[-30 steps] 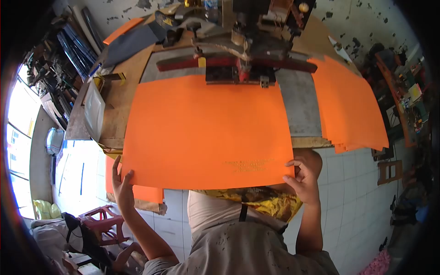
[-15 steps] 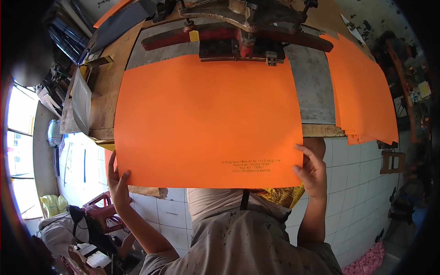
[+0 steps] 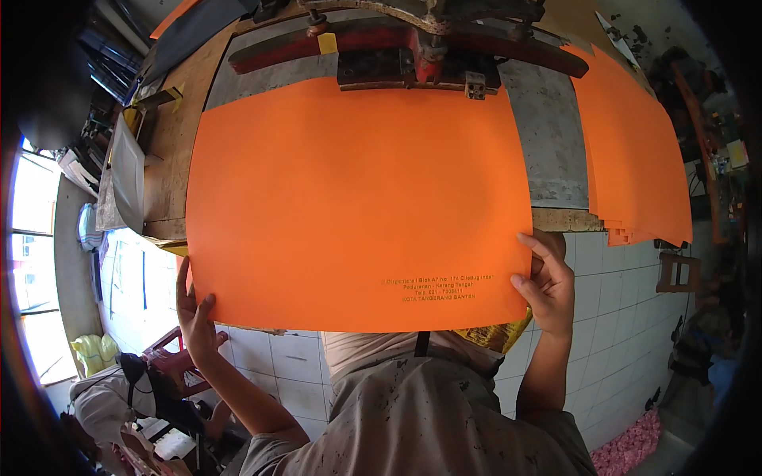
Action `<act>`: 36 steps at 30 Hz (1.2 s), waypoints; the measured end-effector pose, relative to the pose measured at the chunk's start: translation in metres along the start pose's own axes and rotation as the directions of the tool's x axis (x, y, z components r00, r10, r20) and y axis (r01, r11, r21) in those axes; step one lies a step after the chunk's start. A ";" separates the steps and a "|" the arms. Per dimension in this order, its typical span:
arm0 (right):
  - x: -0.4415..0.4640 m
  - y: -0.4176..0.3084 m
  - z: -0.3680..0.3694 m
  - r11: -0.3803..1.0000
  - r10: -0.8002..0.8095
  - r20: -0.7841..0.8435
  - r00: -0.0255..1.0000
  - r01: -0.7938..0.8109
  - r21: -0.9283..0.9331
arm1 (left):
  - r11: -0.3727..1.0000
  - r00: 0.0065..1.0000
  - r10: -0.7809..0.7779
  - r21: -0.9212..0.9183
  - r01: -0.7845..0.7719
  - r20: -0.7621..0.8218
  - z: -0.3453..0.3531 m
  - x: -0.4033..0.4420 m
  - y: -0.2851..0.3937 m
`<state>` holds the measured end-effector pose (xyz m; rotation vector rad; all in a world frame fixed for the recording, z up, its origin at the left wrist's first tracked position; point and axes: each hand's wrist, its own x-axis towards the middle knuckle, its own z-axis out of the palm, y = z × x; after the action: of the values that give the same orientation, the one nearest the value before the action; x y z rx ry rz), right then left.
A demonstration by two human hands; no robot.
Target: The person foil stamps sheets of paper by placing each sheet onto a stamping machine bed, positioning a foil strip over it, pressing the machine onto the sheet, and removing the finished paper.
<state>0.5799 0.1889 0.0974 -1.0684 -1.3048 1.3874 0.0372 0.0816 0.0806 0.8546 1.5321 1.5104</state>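
A large orange paper sheet point(image 3: 349, 198) spans the space between my hands, its far edge under the press head and its near edge close to my waist. Dark printed address lines show near its lower right corner. My left hand point(image 3: 197, 313) pinches the lower left edge, thumb on top. At the right edge, my right hand point(image 3: 549, 282) grips the sheet between thumb and fingers. Over the far edge sits the press head point(image 3: 417, 71), a dark block beneath a red bar point(image 3: 278, 54). Part of the grey metal bed point(image 3: 552, 135) shows to the right.
A stack of orange sheets point(image 3: 639, 151) lies on the right, overhanging the table edge. On the left are the wooden tabletop point(image 3: 171, 178) and a clear plastic sheet point(image 3: 123, 178). A red stool point(image 3: 178, 361) and a wooden stool point(image 3: 679, 272) stand on the tiled floor.
The view has shifted slightly, so the sheet and both hands sit a little wider apart in it. Both hands keep their grip; the sheet stays under the press head.
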 end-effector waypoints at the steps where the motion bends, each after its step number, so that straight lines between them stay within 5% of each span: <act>1: 0.000 0.000 0.000 1.000 -0.003 0.005 1.000 0.003 -0.004 | 1.000 1.000 -0.001 0.001 0.001 -0.003 0.000 0.000 0.000; 27: -0.028 -0.006 -0.022 0.988 0.014 -0.027 1.000 -0.018 -0.155 | 0.993 0.999 -0.044 0.113 0.043 0.009 -0.027 -0.003 0.001; 30: -0.040 -0.033 -0.043 0.820 -0.083 -0.029 0.996 0.052 -0.570 | 0.994 0.971 0.066 -0.095 -0.045 0.228 0.016 -0.025 0.022; 33: -0.067 -0.070 -0.097 0.637 -0.202 -0.188 0.961 -0.017 -0.771 | 0.974 0.887 0.094 -0.228 0.013 0.452 0.041 -0.049 0.007; 36: -0.088 -0.117 -0.188 0.548 -0.311 -0.320 0.895 -0.107 -0.829 | 0.985 0.692 0.075 -0.163 0.062 0.718 0.154 -0.062 0.017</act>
<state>0.7879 0.1414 0.2027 -1.7709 -1.6708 0.2774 0.2005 0.0973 0.1081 1.1691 0.7867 1.0719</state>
